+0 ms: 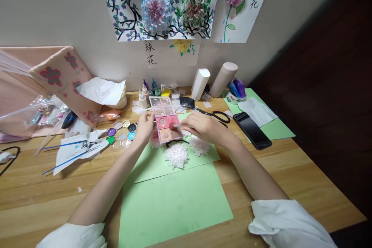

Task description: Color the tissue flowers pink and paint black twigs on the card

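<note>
My left hand [146, 126] grips the left edge of an opened blush palette [167, 127], whose clear lid stands up at the back. Four-part pans of pink and peach powder face me. Over the palette's right side, my right hand [197, 125] pinches a small pale-handled brush [176, 125]; its tip is at the pink powder and too small to make out well. Under and in front of the palette lie paper flowers: a white one [176, 155], a pale pink one [200, 146] and a pinker one [155, 138] partly hidden by my left hand.
Green paper sheets [174, 205] lie beneath. Black scissors [217, 116] and a phone [252, 130] are at right. A paint palette [122, 135] and blue brushes on stained tissue [83, 147] lie left. Paint bottles [143, 100] and two white containers [200, 84] stand near the wall.
</note>
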The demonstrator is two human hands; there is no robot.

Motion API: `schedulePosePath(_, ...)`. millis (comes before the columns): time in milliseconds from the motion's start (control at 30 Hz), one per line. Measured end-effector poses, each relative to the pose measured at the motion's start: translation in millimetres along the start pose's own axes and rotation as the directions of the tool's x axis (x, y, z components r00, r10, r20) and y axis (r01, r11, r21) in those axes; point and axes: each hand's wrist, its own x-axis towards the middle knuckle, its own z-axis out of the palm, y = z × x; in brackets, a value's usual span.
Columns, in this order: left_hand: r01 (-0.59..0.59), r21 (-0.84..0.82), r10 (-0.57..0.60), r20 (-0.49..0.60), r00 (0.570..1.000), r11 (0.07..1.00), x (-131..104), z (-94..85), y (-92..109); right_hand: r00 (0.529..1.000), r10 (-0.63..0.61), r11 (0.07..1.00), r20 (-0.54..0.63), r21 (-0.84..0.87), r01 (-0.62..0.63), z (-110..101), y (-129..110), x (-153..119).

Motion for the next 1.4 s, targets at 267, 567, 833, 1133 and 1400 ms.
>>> schedulePosePath(267,0.012,0.010,-0.012,-0.034,0.999,1.000,1.5,-7.4,14.1,0.940,0.328,0.935,0.099,0.110,-0.338,-18.9,24.4,-11.3)
schedulePosePath(567,-0.021,0.022,0.022,-0.030,0.999,1.000,1.0,-12.5,23.2,0.880,0.446,0.863,0.162,0.181,-0.471,1.4,43.6,-13.3)
schedulePosePath(833,-0.030,0.043,0.030,-0.003,1.000,0.999,-1.3,-10.9,23.7,0.884,0.360,0.837,0.299,0.316,-0.447,-7.9,39.7,-16.0)
schedulePosePath(1133,-0.011,0.045,0.010,0.027,1.000,0.999,-3.7,-7.5,19.0,0.908,0.417,0.878,-0.050,0.281,-0.387,-18.3,34.6,-13.7)
schedulePosePath(1400,0.034,0.012,-0.035,0.076,0.996,0.999,-4.1,-1.4,11.5,0.978,0.127,0.958,-0.164,0.275,-0.078,-1.7,9.1,-3.5)
